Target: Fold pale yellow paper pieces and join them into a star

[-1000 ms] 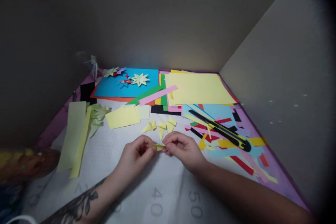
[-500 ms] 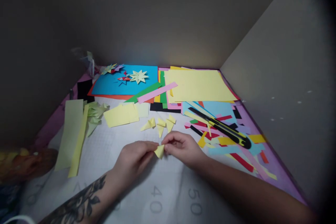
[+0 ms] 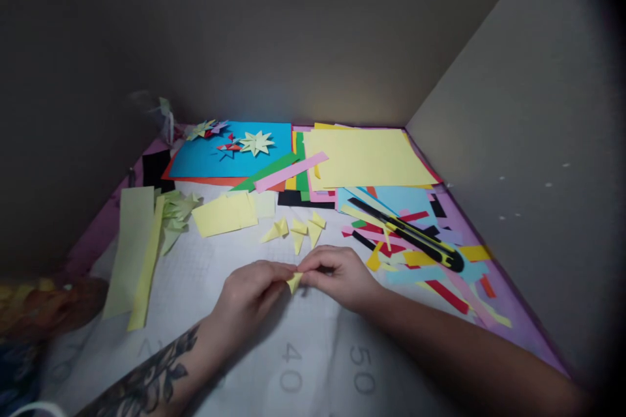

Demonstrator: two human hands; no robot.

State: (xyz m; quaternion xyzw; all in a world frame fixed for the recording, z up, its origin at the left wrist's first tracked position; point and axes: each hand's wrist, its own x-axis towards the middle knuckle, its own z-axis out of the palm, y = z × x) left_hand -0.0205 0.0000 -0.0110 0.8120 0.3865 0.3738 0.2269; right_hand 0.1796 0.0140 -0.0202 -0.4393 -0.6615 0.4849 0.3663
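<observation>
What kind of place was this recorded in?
Probably a papercraft corner at a table pushed against walls, perhaps at home. The folded paper star on blue paper, the yellow-and-black utility knife among cut strips, and the small folded yellow piece in the fingers suggest it.

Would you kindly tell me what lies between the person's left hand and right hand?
The head view shows a small folded yellow paper there, pinched between the fingers of the left hand and those of the right hand.
</observation>
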